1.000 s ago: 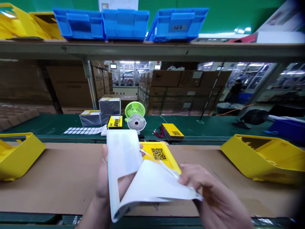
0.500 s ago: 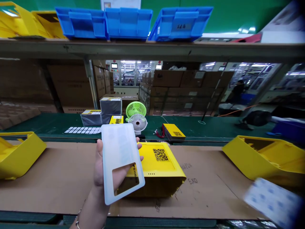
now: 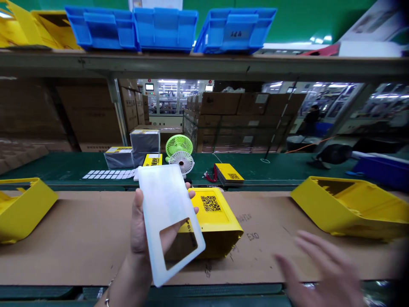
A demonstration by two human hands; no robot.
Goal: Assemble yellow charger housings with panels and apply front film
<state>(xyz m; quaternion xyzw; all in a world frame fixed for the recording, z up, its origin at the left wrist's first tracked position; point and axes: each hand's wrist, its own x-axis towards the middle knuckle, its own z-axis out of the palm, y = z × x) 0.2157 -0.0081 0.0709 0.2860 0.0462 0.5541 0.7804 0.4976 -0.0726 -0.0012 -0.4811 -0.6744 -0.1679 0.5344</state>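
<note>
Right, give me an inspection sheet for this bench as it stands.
Surface: brown cardboard sheet over the bench, green belt behind it.
Job's things: white panel with a rectangular cut-out, held up over the yellow box that carries a QR code.
Clutter: yellow bins at both sides, two small fans, stacked yellow cards, label sheet.
Grip: left hand grips the panel; right hand open, blurred, holding nothing.
Cables: red wires beside the cards.
Surroundings: blue bins on the top shelf, cartons behind.
</note>
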